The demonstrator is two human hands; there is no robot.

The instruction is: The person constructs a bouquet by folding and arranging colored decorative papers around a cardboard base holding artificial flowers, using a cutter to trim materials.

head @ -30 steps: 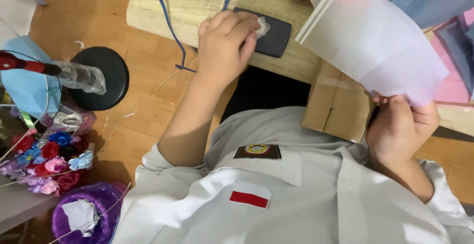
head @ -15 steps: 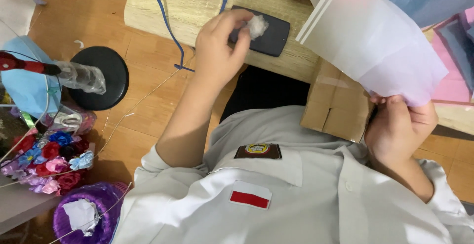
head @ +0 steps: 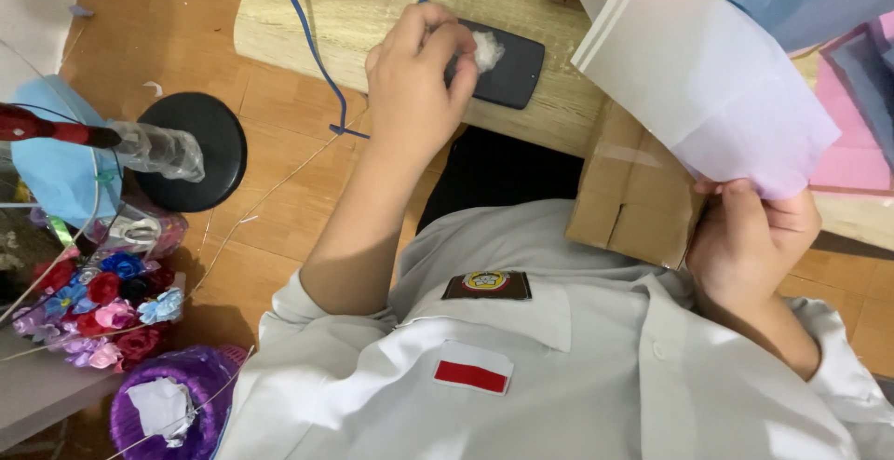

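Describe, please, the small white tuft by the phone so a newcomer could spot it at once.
Start at the wooden table at the top. On it lies a black phone, and the left hand pinches a cotton tuft against it. It is the only fluffy white thing there, unlike the smooth paper sheet.

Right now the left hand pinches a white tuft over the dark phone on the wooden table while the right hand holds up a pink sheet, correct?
Not quite. The head view shows the sheet in the right hand is white, not pink. The rest stands: the left hand pinches a white tuft over the dark phone on the wooden table.
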